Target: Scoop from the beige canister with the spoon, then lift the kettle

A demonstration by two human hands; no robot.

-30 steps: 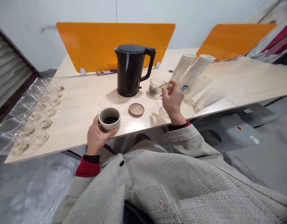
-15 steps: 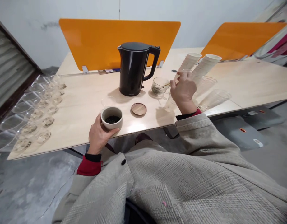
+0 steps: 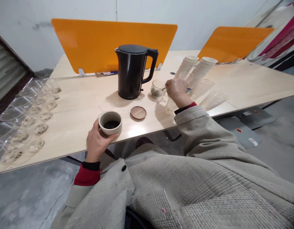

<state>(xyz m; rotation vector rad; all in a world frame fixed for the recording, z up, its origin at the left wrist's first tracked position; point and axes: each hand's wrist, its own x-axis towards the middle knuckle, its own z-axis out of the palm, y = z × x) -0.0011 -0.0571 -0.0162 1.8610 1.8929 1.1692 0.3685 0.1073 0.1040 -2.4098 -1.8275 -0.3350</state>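
Note:
My left hand (image 3: 97, 143) grips a stoneware cup (image 3: 110, 124) with dark tea leaves inside, near the table's front edge. My right hand (image 3: 177, 90) pinches a thin gold spoon (image 3: 164, 88), whose tip reaches the rim of a ribbed glass cup (image 3: 157, 89). That glass stands on the table just right of a black electric kettle (image 3: 131, 71). A round wooden lid (image 3: 138, 112) lies flat between my hands, closer to the left one.
Rows of glass cups (image 3: 29, 119) with leaf residue line the table's left edge. Tilted stacks of paper cups (image 3: 200, 68) and clear glasses (image 3: 200, 89) stand right of my right hand. Orange divider panels (image 3: 111, 44) rise behind the table.
My right hand has moved left, back towards the ribbed glass, with the spoon still in its fingers. My left hand still grips the cup. The whole view has shifted slightly.

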